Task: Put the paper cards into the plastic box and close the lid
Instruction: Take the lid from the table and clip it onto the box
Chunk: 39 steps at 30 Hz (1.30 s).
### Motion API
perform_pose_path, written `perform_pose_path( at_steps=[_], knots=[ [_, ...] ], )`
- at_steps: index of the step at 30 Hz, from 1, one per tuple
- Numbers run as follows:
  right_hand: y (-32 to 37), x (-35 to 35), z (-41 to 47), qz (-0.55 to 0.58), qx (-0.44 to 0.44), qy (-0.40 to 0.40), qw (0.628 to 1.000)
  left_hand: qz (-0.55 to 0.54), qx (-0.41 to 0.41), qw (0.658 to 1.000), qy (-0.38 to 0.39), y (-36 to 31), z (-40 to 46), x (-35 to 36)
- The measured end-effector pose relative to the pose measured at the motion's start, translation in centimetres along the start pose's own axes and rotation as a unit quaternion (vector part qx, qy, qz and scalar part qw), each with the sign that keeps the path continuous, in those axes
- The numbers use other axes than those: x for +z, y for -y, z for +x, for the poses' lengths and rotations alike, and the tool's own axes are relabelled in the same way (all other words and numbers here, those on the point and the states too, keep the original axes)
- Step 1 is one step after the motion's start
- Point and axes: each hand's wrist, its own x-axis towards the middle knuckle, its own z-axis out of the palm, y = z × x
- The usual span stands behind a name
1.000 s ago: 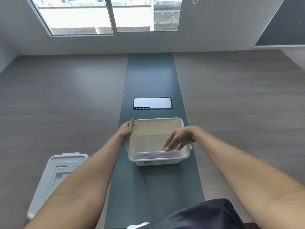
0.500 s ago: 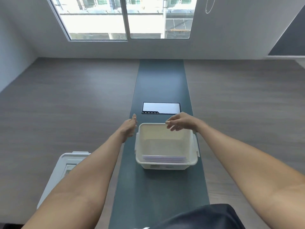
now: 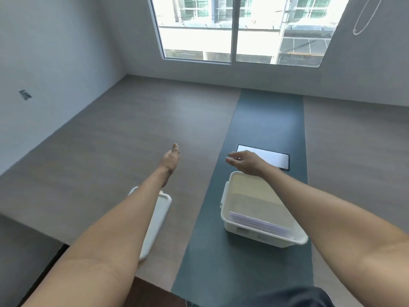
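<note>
While both hands [image 3: 170,160] [image 3: 245,161] hover open-gripped, the left forearm [image 3: 141,209] hides much of the lid [image 3: 158,214].

Bright daylight pours through the window [image 3: 239,29], overexposed (nearly white). The room is evenly lit with soft shadows. Wide-angle distortion bends edges; slight motion blur throughout.

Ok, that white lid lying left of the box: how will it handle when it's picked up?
The lid looks thin, flat plastic, so probably light and fairly stiff. Its smooth surface may be slippery; gripping its raised rim seems safest. The left forearm hides much of it, so its full length is unclear.
</note>
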Motion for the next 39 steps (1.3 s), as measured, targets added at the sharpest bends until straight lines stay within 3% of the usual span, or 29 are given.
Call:
perform_pose_path(
  at_steps=[11,20,28,39],
  knots=[
    [9.3,9.7,4.7,-0.047,-0.064,0.122,0.989,-0.037,-0.104,0.984,-0.138,10.3,-4.6,-12.1],
    [14.6,18.0,7.9,-0.065,-0.102,0.196,0.973,-0.131,-0.231,0.941,-0.208,19.7,-10.0,-16.6],
    [14.9,22.8,9.7,-0.044,-0.077,0.244,0.966,-0.216,-0.324,0.883,-0.264,26.7,-12.9,-16.3],
    [12.4,25.8,11.5,-0.048,-0.019,0.269,0.962,-0.272,-0.361,0.86,-0.236,26.9,-12.1,-11.7]
  ],
)
